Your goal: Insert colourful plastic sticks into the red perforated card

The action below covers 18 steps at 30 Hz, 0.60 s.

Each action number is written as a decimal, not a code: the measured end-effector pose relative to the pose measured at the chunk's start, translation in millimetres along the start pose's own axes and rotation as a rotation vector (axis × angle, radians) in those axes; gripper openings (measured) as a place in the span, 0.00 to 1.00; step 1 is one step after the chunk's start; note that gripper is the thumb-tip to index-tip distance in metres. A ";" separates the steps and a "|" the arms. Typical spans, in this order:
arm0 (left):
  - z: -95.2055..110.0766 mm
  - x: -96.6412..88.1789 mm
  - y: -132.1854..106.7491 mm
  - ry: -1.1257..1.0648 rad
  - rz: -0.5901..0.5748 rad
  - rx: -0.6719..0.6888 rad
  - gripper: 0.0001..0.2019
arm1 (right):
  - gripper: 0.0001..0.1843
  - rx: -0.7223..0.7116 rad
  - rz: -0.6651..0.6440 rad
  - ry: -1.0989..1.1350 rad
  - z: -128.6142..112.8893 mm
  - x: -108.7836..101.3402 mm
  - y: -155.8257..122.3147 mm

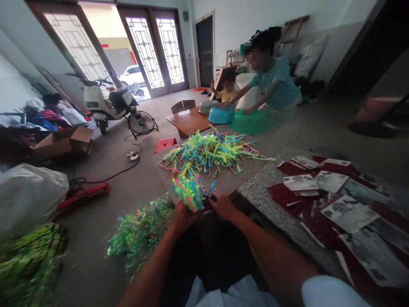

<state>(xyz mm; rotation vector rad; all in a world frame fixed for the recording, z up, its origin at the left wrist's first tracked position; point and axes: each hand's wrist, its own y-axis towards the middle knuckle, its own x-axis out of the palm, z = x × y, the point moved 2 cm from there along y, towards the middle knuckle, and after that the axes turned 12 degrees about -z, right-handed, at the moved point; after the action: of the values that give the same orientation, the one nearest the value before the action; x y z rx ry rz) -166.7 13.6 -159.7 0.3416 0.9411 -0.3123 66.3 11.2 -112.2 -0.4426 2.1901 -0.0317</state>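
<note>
My left hand [185,216] is closed round a bunch of colourful beaded strands [191,192], mostly yellow-green, blue and pink. Just to its right, the fingers of my right hand [223,205] are pinched together at a single blue strand [212,186], whose tip stands up above them. The lower ends of the strands are hidden by my hands. Beyond them, a loose heap of similar strands [211,147] is spread over the grey tabletop [228,185].
Red packets and printed cards [316,182] lie on a speckled stone slab [255,192] to the right. Clear bags of strands [140,230] are at lower left. Two people stand behind a blue basin [221,115] and green basin [249,122]. A fan [141,123] and scooter [108,102] stand farther off.
</note>
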 end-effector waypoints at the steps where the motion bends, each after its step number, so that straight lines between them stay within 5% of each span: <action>1: -0.5 0.4 0.0 -0.001 0.000 0.004 0.21 | 0.10 0.004 -0.013 -0.042 -1.3 -1.3 0.1; 10: -1.5 1.3 -0.6 0.024 0.005 -0.026 0.24 | 0.14 0.055 -0.147 -0.306 -14.4 -14.3 -1.8; 18: 0.1 0.8 0.2 -0.016 -0.027 -0.032 0.21 | 0.15 0.027 -0.162 -0.296 -11.6 -21.1 3.0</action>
<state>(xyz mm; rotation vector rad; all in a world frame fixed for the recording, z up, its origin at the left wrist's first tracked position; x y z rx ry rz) -166.0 13.6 -160.3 0.2970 0.9344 -0.3240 68.0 19.4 -89.4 -0.5713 1.8582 -0.0788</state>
